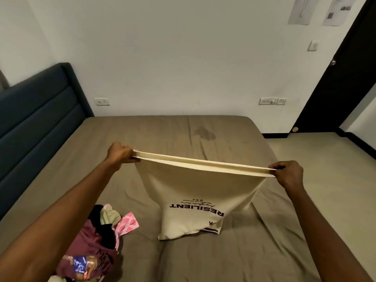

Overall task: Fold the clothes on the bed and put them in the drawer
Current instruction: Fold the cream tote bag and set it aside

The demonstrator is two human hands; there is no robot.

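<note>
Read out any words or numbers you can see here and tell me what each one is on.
"RESILIENT": upside down on the cream T-shirt held up by both hands.
Script line and small digits by it: too small to read.
Print on the maroon shirt: crumpled, unreadable.
Wall papers: too blurred.

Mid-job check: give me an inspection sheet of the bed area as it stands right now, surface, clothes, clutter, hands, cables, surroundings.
Surface: bed with a wrinkled brown sheet and a dark stain near its far edge.
Job's things: cream T-shirt held stretched by its hem, printed side up, its lower end resting on the sheet; pile of unfolded clothes at the near left.
Clutter: nothing seen.
Hands: left hand and right hand each pinch one end of the hem.
Cables: nothing seen.
Surroundings: blue headboard at left, wall sockets, dark door at right; no drawer in view.
</note>
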